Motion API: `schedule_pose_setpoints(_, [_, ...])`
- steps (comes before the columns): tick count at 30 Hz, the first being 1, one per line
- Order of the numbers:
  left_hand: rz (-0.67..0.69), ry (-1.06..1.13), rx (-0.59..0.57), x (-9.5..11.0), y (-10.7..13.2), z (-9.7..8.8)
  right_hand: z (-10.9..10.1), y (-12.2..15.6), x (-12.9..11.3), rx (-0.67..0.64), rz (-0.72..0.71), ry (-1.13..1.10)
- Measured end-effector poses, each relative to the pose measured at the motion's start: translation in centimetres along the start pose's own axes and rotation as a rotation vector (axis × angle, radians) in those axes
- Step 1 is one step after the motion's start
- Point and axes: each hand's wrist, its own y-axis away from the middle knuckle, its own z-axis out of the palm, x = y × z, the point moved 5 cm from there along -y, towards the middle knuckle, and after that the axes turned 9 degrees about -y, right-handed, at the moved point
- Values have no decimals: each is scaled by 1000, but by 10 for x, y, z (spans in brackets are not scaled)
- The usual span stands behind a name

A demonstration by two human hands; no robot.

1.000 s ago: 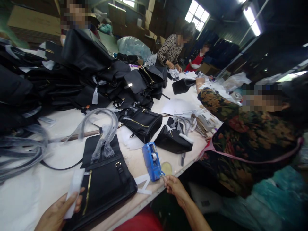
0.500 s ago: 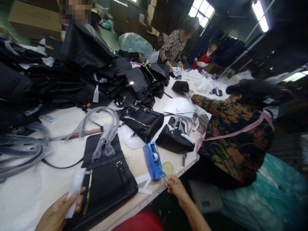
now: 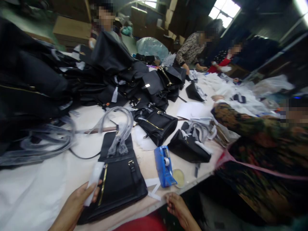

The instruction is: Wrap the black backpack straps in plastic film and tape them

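Observation:
A black handbag (image 3: 120,189) lies on the table before me, with a gold zip, a buckled strap and clear plastic wrapped around its handles (image 3: 117,146). My left hand (image 3: 79,199) is closed on a flat white strip (image 3: 93,181) at the bag's left side, near the zip's upper end. Close to the table's front edge is my right hand (image 3: 178,208), its fingers curled together; what they hold, if anything, is too small to make out. Just beyond it stands a blue tape dispenser (image 3: 163,166) with a roll inside. White paper strips (image 3: 154,189) lie between bag and dispenser.
Two more black handbags (image 3: 158,125) (image 3: 189,147) sit beyond the dispenser, beside white paper sheets (image 3: 190,109). A large heap of black bags (image 3: 106,86) fills the left and back. A yellowish disc (image 3: 178,178) lies by the edge. A co-worker (image 3: 260,150) leans in at right; others work further back.
The view has swung left, so the scene sits further right. My right hand has drawn back from the dispenser toward me. The right co-worker's hand has come away from a small black bag.

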Motion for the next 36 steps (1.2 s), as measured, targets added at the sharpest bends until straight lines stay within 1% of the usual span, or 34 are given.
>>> schedule_pose_setpoints(2, [62, 117, -114, 1, 2, 4, 17, 7, 3, -63, -6, 49])
schedule_pose_setpoints(3, [77, 164, -112, 1, 2, 4, 28, 12, -1, -102, -35, 84])
schedule_pose_setpoints(5, [85, 238, -118, -2, -1, 3, 57, 27, -20, -203, -155, 202])
schedule_pose_setpoints(7, [96, 278, -104, -3, -4, 2, 97, 46, -45, -333, -271, 307])
schedule_pose_setpoints(10, [111, 303, -86, -5, -4, 2, 173, 72, -75, -486, -412, 388])
schedule_pose_setpoints(13, [169, 294, -103, -3, -1, 2, 248, 82, -88, -631, -535, 443])
schedule_pose_setpoints(15, [215, 298, -122, -3, 0, 1, 285, 81, -91, -696, -616, 483])
schedule_pose_setpoints(17, [244, 312, -136, -5, 0, 0, 308, 79, -92, -734, -690, 534])
schedule_pose_setpoints(18, [252, 321, -139, -6, -1, -1, 315, 79, -93, -741, -721, 563])
schedule_pose_setpoints(20, [264, 337, -144, -10, -2, -2, 322, 77, -95, -735, -764, 614])
schedule_pose_setpoints(25, [283, 372, -178, -16, -4, -5, 326, 77, -96, -680, -835, 723])
schedule_pose_setpoints(28, [268, 389, -204, -15, -5, -6, 328, 79, -95, -649, -908, 815])
schedule_pose_setpoints(31, [245, 422, -229, -12, -5, -8, 331, 81, -96, -647, -990, 912])
schedule_pose_setpoints(33, [233, 463, -240, -10, -4, -10, 331, 79, -96, -621, -977, 923])
schedule_pose_setpoints(36, [201, 559, -271, -8, -2, -13, 330, 70, -93, -580, -857, 799])
